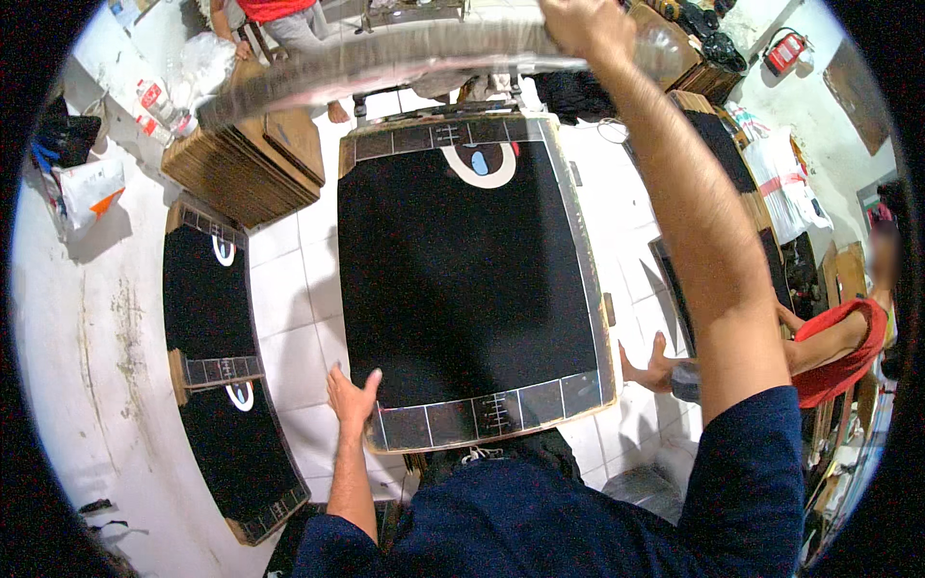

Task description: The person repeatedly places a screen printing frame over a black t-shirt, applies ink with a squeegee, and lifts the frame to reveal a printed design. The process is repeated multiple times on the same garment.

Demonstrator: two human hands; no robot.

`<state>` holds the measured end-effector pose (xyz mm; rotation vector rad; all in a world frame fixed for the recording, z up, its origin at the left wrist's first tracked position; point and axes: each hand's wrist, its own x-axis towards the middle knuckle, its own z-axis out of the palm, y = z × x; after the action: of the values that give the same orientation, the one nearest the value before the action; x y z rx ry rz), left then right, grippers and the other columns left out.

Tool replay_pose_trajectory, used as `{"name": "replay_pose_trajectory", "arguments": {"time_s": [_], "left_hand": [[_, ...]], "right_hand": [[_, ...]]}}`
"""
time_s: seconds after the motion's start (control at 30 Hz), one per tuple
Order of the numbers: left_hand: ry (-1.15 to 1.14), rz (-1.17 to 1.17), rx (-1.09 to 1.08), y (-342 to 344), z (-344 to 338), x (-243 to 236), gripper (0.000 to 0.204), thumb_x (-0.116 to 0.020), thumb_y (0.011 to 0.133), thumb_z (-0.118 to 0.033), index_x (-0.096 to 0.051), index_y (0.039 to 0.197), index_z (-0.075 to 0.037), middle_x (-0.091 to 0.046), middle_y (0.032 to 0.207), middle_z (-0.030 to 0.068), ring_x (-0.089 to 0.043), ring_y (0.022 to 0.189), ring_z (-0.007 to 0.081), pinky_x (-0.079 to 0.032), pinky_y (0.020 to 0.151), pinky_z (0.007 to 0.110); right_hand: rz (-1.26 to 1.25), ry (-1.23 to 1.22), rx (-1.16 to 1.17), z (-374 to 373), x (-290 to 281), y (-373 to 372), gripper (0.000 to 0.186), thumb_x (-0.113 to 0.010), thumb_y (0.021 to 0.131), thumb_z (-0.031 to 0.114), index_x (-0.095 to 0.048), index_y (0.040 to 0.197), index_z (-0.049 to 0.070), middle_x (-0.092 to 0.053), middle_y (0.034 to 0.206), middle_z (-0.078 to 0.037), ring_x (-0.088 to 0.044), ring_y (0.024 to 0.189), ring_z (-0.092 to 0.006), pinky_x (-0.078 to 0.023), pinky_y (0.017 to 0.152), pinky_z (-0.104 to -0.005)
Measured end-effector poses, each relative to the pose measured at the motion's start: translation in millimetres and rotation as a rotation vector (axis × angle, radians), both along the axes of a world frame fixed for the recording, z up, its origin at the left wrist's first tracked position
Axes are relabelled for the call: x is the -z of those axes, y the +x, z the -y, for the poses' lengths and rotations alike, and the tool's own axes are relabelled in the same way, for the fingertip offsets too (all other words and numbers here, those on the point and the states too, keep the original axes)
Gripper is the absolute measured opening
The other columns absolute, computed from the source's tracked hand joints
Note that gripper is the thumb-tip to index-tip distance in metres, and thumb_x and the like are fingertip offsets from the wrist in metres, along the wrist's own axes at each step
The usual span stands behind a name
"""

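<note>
The printing board point(403, 430) lay in front of the person, its near edge close to the body and its long sides running away toward the top of the view. Along its left side a strip of white tiled floor point(286, 294) separated it from the black-covered boards point(205, 306) by the wall; on its right, more bare tile showed, narrowed by a bare limb point(651, 372) just beside the lower right edge. Above the far end stood the raised frame point(405, 56), well clear of the board's surface and spanning wider than it. The right hand point(590, 31) was curled around the frame's near-right part, while the left hand point(351, 397) was unclenched at the board's lower left corner, thumb spread from the fingers; whether it touched the edge could not be told. Black cloth point(462, 279) covered most of the board, flat-looking and shaded across the middle, with a cream ring point(480, 171) around a pale blue oval at the far end and a touch of red beside it. Dark bands with thin pale lines crossed both ends. The frame was smeared by blur, the right hand's upper part was cut off by the top rim, and whether the limb was a foot or a hand was hard to make out.
</note>
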<state>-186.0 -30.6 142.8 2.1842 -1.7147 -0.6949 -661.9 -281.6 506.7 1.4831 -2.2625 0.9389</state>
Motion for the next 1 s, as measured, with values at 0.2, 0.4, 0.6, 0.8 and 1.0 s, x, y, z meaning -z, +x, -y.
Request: {"name": "replay_pose_trajectory", "arguments": {"time_s": [0.2, 0.4, 0.6, 0.8, 1.0], "left_hand": [[-0.379, -1.605, 0.105, -83, 125, -125, 0.06, -0.042, 0.109, -0.05, -0.037, 0.149, -0.005, -0.053, 0.138, 0.0186, -0.058, 0.126, 0.0313, -0.049, 0.103, 0.051], [-0.068, -1.483, -0.549, -130, 127, -95, 0.078, -0.028, 0.104, -0.07, -0.033, 0.158, -0.012, -0.041, 0.157, 0.0159, -0.047, 0.137, 0.0387, -0.044, 0.106, 0.065], [0.285, -1.116, -0.653, -87, 100, 32, 0.091, -0.024, 0.103, -0.072, -0.021, 0.16, -0.002, -0.036, 0.157, 0.033, -0.051, 0.135, 0.0486, -0.041, 0.11, 0.065], [-0.125, -0.054, 0.051, -156, 51, -5, 0.055, -0.045, 0.111, -0.044, -0.045, 0.072, -0.005, -0.041, 0.059, 0.0044, -0.042, 0.051, 0.0161, -0.039, 0.05, 0.034], [-0.114, -0.087, 0.533, -364, -30, 31, 0.012, -0.058, 0.089, -0.003, -0.052, 0.079, 0.0, -0.049, 0.077, 0.0151, -0.047, 0.071, 0.0332, -0.039, 0.066, 0.042]], "right_hand": [[-0.092, -0.179, -0.119, -82, 101, 22, 0.034, -0.06, 0.092, 0.041, -0.074, 0.082, 0.012, -0.072, 0.076, -0.012, -0.072, 0.071, -0.0347, -0.056, 0.065, -0.0485], [0.428, -0.322, -0.352, -194, 232, 11, 0.016, -0.068, 0.091, 0.019, -0.072, 0.101, 0.008, -0.07, 0.099, -0.012, -0.064, 0.099, -0.0326, -0.048, 0.09, -0.0417], [0.812, -0.056, 0.056, -344, 398, -128, 0.016, -0.063, 0.097, 0.011, -0.073, 0.107, 0.003, -0.072, 0.102, -0.012, -0.067, 0.096, -0.0239, -0.053, 0.086, -0.0346], [0.974, 0.512, 0.35, -446, 558, -251, 0.027, -0.065, 0.096, 0.026, -0.072, 0.111, 0.005, -0.075, 0.086, -0.013, -0.072, 0.079, -0.0259, -0.056, 0.071, -0.0366], [1.134, 0.743, 0.121, -404, 745, -230, 0.039, -0.075, 0.084, 0.032, -0.07, 0.115, 0.009, -0.074, 0.089, -0.017, -0.073, 0.086, -0.0344, -0.058, 0.078, -0.0445]]}}
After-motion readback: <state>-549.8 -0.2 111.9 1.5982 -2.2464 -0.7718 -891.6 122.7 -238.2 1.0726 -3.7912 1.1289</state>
